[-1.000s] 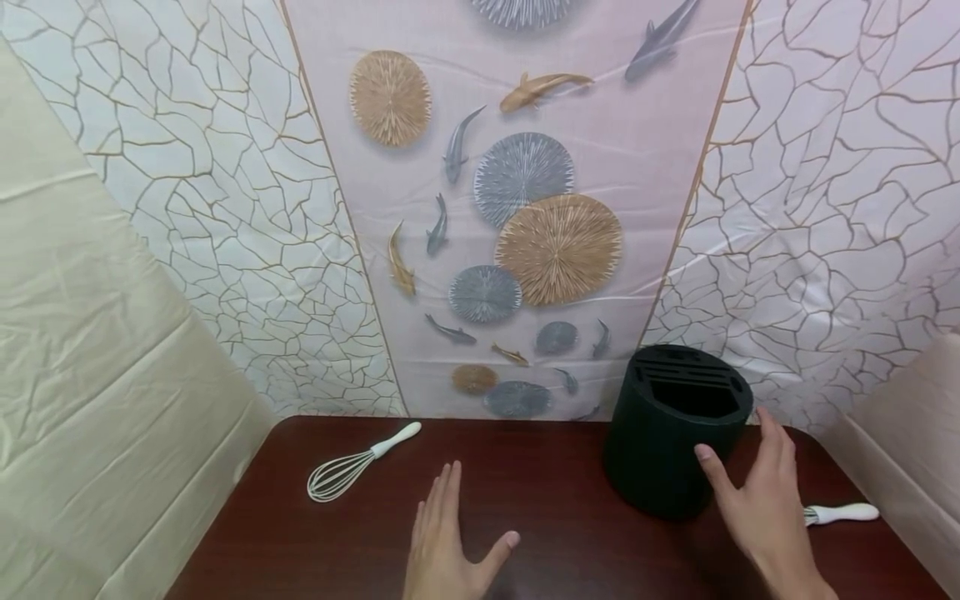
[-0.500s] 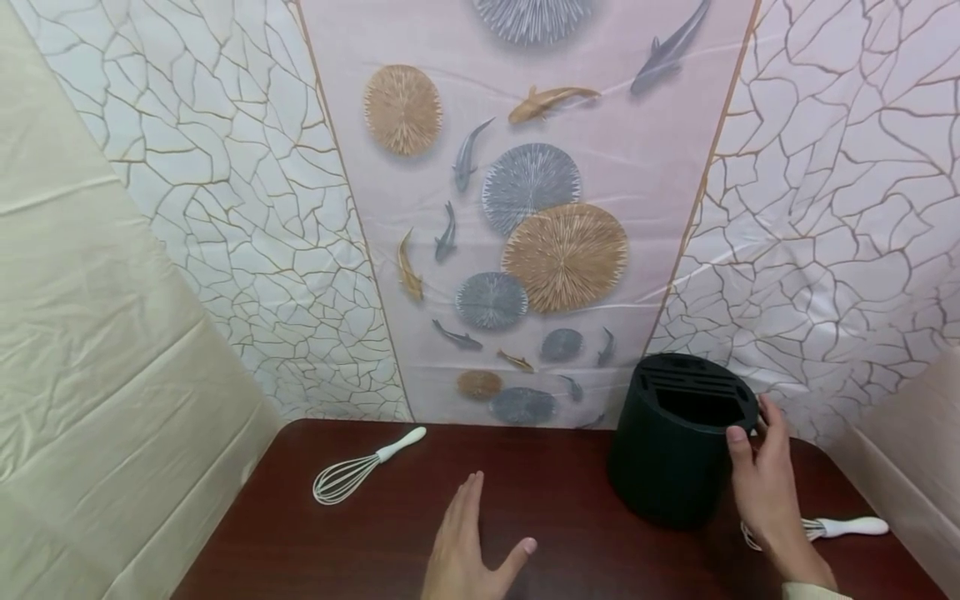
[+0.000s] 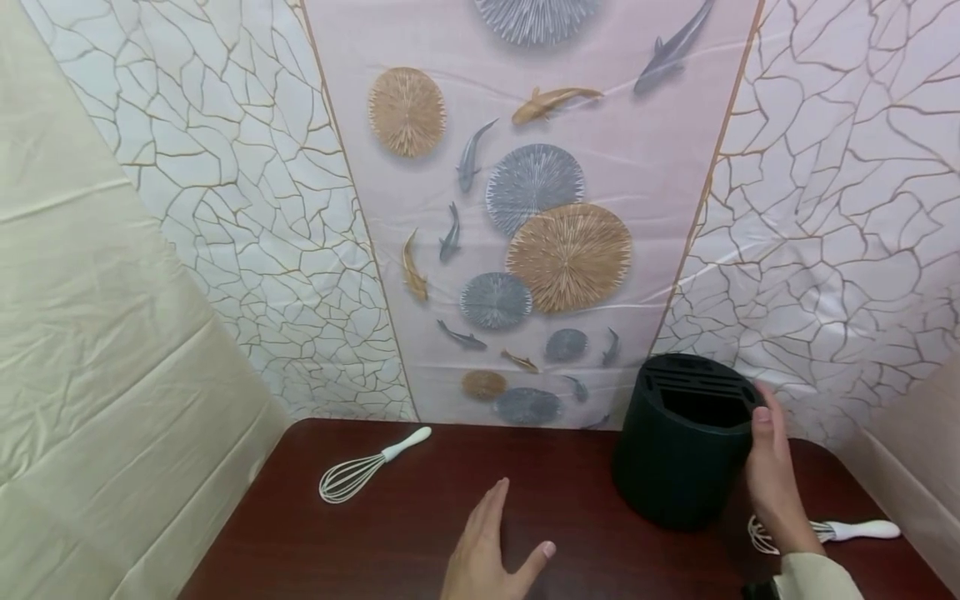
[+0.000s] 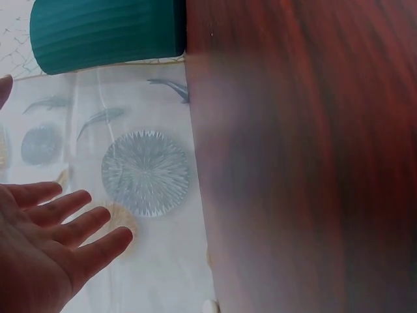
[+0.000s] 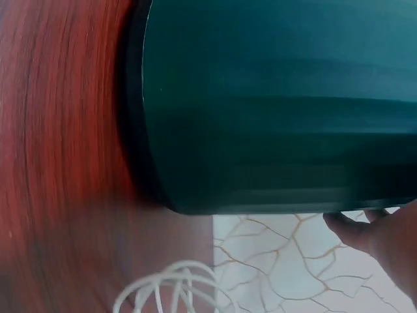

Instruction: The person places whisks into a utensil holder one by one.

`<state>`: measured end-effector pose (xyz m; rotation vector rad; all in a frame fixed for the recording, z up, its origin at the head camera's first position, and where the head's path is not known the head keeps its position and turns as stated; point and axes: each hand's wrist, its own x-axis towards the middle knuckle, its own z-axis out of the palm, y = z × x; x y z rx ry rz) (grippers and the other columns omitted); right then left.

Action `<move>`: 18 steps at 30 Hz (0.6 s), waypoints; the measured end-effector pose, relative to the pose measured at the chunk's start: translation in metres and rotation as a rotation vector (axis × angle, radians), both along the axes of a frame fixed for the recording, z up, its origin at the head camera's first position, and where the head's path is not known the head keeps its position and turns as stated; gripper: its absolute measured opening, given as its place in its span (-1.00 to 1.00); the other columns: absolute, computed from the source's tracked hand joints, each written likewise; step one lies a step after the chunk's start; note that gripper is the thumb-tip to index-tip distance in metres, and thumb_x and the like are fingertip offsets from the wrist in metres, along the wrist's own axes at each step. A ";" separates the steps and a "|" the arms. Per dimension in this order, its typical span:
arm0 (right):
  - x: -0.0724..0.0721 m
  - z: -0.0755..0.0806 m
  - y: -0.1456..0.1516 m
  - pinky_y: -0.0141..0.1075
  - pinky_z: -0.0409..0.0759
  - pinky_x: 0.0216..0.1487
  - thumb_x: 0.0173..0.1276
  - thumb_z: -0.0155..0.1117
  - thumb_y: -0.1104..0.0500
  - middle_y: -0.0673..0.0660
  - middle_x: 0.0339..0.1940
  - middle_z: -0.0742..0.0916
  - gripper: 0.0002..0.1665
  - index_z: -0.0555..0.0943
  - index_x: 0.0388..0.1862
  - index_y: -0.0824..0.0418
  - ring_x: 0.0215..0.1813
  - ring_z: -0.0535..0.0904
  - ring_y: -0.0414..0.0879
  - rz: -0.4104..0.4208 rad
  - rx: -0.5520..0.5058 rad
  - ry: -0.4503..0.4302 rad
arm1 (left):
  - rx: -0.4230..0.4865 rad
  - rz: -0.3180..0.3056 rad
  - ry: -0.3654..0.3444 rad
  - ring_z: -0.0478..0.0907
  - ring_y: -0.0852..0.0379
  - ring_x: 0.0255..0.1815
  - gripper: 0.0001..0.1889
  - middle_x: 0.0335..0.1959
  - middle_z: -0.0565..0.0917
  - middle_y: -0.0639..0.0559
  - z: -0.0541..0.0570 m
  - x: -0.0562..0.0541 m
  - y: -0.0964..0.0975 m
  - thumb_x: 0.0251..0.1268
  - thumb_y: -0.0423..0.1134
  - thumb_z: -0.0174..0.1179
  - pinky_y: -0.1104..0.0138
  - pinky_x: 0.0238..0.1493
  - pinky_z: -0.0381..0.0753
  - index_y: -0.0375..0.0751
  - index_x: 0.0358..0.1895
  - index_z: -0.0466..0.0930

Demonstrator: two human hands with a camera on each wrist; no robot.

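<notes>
A dark green, round knife block [image 3: 678, 467] with slots and a wide opening in its top stands upright at the table's back right. My right hand [image 3: 772, 479] is at its right side, thumb by the upper rim and fingers reaching along the far side. In the right wrist view, fingertips [image 5: 348, 228] touch the block's ribbed wall. Front and left of the block, my left hand [image 3: 487, 550] is held with straight fingers and thumb spread, holding nothing. The left wrist view shows its fingers [image 4: 78, 228] apart from the block.
A white-handled whisk [image 3: 375, 467] lies at the back left of the dark red-brown table [image 3: 360, 550]. Another whisk [image 3: 862, 530] lies at the right, partly hidden behind my right wrist. A patterned cloth [image 3: 525, 333] hangs behind the table's back edge.
My right hand has moved in from the block's front right to its right side and touches it. The left hand has shifted slightly right. The view has tilted a little.
</notes>
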<state>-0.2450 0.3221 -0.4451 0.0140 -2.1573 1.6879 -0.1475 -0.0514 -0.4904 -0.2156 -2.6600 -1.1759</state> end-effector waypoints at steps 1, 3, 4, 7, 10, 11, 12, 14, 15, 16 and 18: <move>0.000 -0.001 0.001 -0.04 -0.38 0.66 0.75 -0.52 -0.20 0.32 0.77 -0.16 -0.20 -0.26 0.80 0.06 0.72 -0.28 0.06 0.002 -0.001 0.000 | 0.007 -0.002 -0.008 0.46 -0.20 0.48 0.02 0.54 0.45 -0.08 0.000 0.000 0.001 0.26 0.51 0.26 -0.27 0.16 0.62 -0.03 0.64 0.28; 0.000 -0.003 0.002 -0.10 -0.46 0.66 0.75 -0.57 -0.18 0.36 0.75 -0.22 -0.17 -0.33 0.77 0.20 0.73 -0.38 0.08 0.007 -0.005 -0.011 | 0.024 -0.005 -0.023 0.46 -0.20 0.48 0.01 0.54 0.45 -0.07 0.000 0.000 0.003 0.26 0.50 0.27 -0.27 0.19 0.60 -0.02 0.63 0.29; 0.000 -0.004 0.002 -0.12 -0.50 0.66 0.75 -0.59 -0.18 0.38 0.75 -0.25 -0.16 -0.36 0.76 0.25 0.73 -0.42 0.10 0.009 -0.011 -0.018 | 0.029 -0.006 -0.027 0.46 -0.20 0.48 0.00 0.54 0.46 -0.07 0.000 -0.001 0.004 0.26 0.49 0.28 -0.27 0.20 0.60 -0.02 0.63 0.30; 0.001 -0.005 0.002 -0.11 -0.56 0.65 0.75 -0.61 -0.17 0.40 0.73 -0.30 -0.15 -0.41 0.72 0.33 0.71 -0.49 0.12 0.003 -0.041 -0.028 | 0.047 -0.013 -0.029 0.47 -0.24 0.47 -0.02 0.53 0.47 -0.11 0.000 -0.002 0.007 0.28 0.45 0.29 -0.29 0.22 0.57 -0.02 0.63 0.30; 0.000 -0.004 0.001 -0.14 -0.54 0.65 0.76 -0.59 -0.15 0.38 0.73 -0.29 -0.16 -0.39 0.73 0.32 0.71 -0.46 0.05 0.001 -0.071 -0.031 | 0.063 -0.011 -0.046 0.47 -0.24 0.46 -0.03 0.52 0.48 -0.11 0.001 -0.002 0.010 0.28 0.46 0.29 -0.30 0.24 0.56 0.00 0.63 0.32; 0.001 -0.003 0.000 -0.14 -0.54 0.66 0.76 -0.57 -0.14 0.37 0.74 -0.29 -0.16 -0.39 0.73 0.32 0.71 -0.46 0.05 -0.003 -0.077 -0.037 | 0.067 -0.012 -0.054 0.46 -0.23 0.47 -0.03 0.53 0.47 -0.09 0.001 -0.002 0.012 0.28 0.47 0.28 -0.29 0.26 0.55 0.01 0.63 0.31; 0.001 -0.003 -0.001 -0.15 -0.53 0.66 0.76 -0.55 -0.14 0.35 0.74 -0.29 -0.16 -0.39 0.74 0.30 0.72 -0.45 0.03 -0.002 -0.093 -0.043 | 0.071 -0.015 -0.059 0.45 -0.21 0.49 -0.03 0.54 0.46 -0.07 0.001 -0.003 0.013 0.28 0.48 0.27 -0.28 0.27 0.55 0.01 0.63 0.31; 0.002 -0.002 -0.002 -0.18 -0.52 0.66 0.77 -0.52 -0.16 0.29 0.75 -0.32 -0.16 -0.42 0.74 0.25 0.72 -0.47 -0.01 0.002 -0.124 -0.063 | 0.077 -0.021 -0.075 0.43 -0.18 0.50 -0.02 0.56 0.44 -0.03 0.000 -0.005 0.016 0.27 0.49 0.27 -0.27 0.28 0.54 0.02 0.63 0.31; 0.002 -0.002 -0.003 -0.24 -0.50 0.65 0.77 -0.50 -0.17 0.27 0.75 -0.32 -0.15 -0.42 0.75 0.22 0.72 -0.46 -0.04 0.006 -0.141 -0.068 | 0.077 -0.024 -0.084 0.42 -0.17 0.52 -0.01 0.57 0.43 0.00 -0.001 -0.006 0.017 0.26 0.50 0.27 -0.26 0.29 0.54 0.03 0.63 0.31; 0.002 -0.001 -0.003 -0.30 -0.46 0.64 0.77 -0.49 -0.17 0.25 0.76 -0.33 -0.15 -0.43 0.75 0.20 0.72 -0.45 -0.07 0.012 -0.152 -0.075 | 0.079 -0.029 -0.096 0.41 -0.16 0.53 0.00 0.58 0.42 0.01 -0.002 -0.008 0.018 0.25 0.51 0.27 -0.26 0.30 0.53 0.03 0.64 0.30; 0.003 -0.002 -0.002 -0.45 -0.40 0.59 0.78 -0.46 -0.18 0.21 0.76 -0.34 -0.15 -0.44 0.75 0.17 0.71 -0.44 -0.13 0.028 -0.174 -0.075 | 0.081 -0.041 -0.121 0.39 -0.17 0.54 0.03 0.60 0.39 0.00 -0.004 -0.011 0.021 0.23 0.53 0.26 -0.28 0.30 0.52 0.03 0.65 0.28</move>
